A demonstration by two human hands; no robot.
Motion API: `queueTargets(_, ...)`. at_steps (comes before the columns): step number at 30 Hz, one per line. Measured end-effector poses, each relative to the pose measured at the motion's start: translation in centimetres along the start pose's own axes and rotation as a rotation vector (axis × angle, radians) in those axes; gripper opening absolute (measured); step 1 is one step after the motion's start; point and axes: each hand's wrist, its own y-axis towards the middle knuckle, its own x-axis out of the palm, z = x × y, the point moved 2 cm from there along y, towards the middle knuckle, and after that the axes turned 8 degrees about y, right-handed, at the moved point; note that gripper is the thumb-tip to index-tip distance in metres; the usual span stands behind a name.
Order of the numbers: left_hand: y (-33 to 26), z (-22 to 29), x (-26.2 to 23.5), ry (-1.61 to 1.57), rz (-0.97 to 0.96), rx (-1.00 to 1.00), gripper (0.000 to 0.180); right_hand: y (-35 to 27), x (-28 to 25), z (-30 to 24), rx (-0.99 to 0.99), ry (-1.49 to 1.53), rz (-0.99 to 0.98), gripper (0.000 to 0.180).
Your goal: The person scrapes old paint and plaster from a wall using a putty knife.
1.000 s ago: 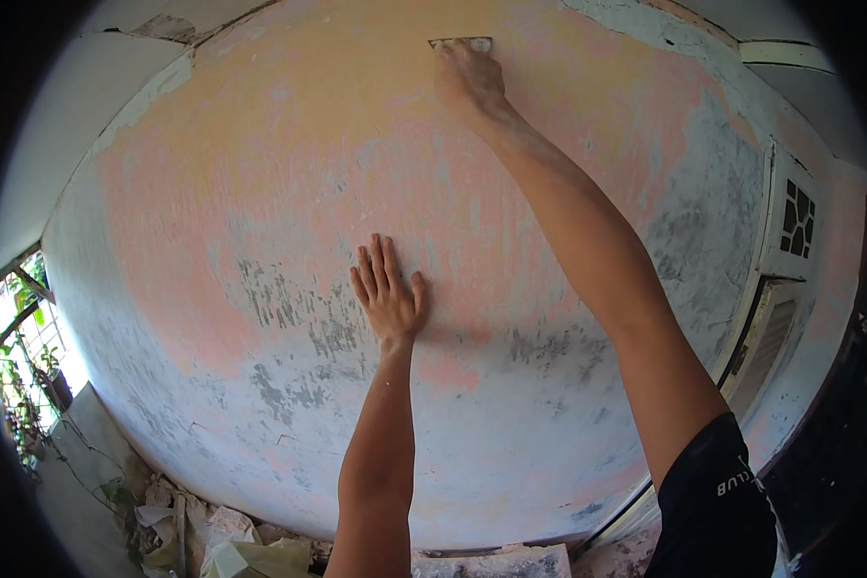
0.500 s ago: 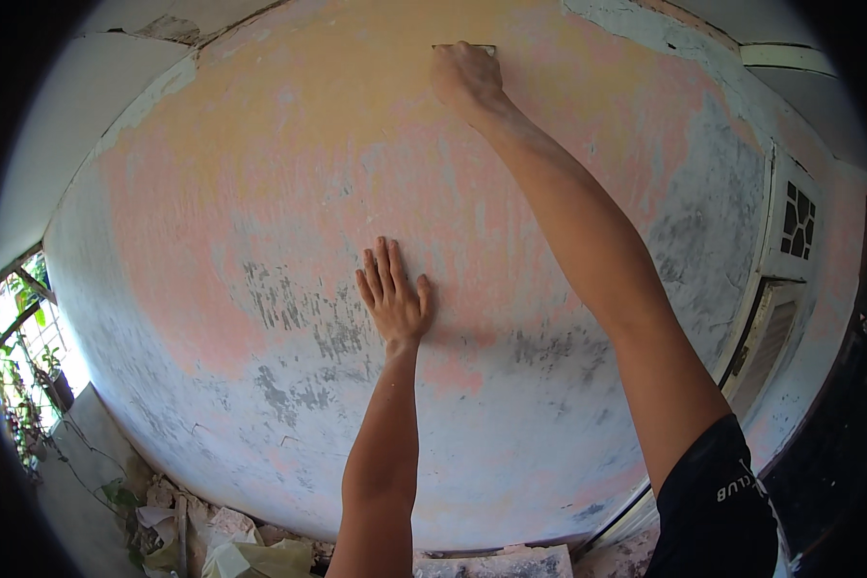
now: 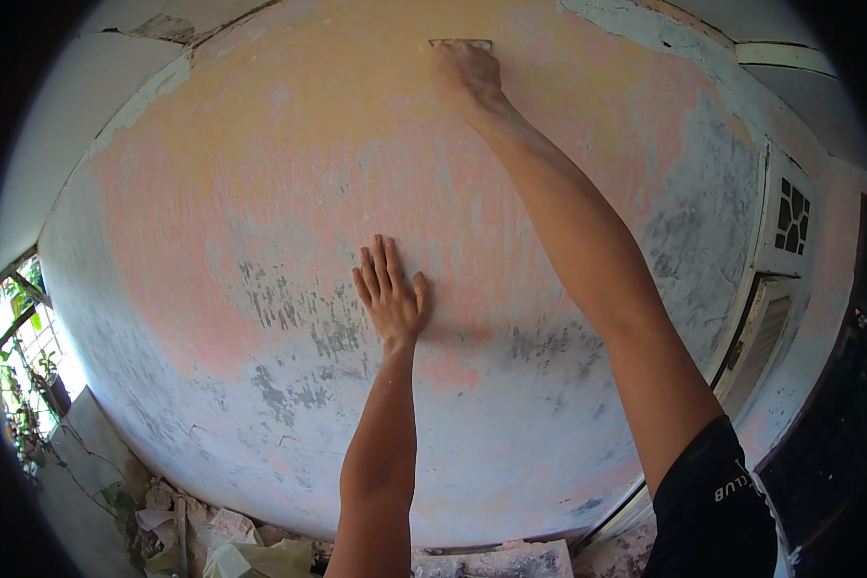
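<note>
The wall (image 3: 260, 193) fills nearly all I see: old plaster, orange and pink above, worn down to grey and white patches lower and to the right. A door (image 3: 756, 337) with a patterned vent (image 3: 792, 217) over it stands at the right edge, a window (image 3: 19, 356) with greenery at the lower left, and rubble (image 3: 202, 539) lies on the floor at the wall's foot.

My right arm is stretched almost to its limit, up toward the top of the wall. My right hand (image 3: 467, 77) has its fingers closed round the handle of a scraper (image 3: 459, 43), whose flat blade lies against the plaster just above my knuckles. My left hand (image 3: 392, 299) is lower, near the middle of the wall, flat and open, fingers spread, holding nothing, only bracing me.

The risks, as I judge them: at this reach I have little force or control, so the blade may tip on one corner and gouge the plaster instead of skimming it. If the blade skids, my right hand goes with it and my knuckles scrape the rough wall. Loosened flakes and dust would fall straight toward my face, since I am looking up under the blade. Much of my weight seems to lean on the left palm; if that slips on the chalky surface I may lurch forward, and the rubble below offers poor footing.
</note>
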Motion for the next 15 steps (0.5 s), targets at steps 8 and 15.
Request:
queueTargets(8, 0.1, 0.5, 0.2, -0.012, 0.013, 0.009, 0.07, 1.3, -0.6, 0.9, -0.04, -0.034, 0.024, 0.025)
queueTargets(15, 0.0, 0.0, 0.0, -0.017, 0.001, 0.0, 0.07, 0.1, -0.7, 1.1, 0.012, 0.008, 0.061, 0.025)
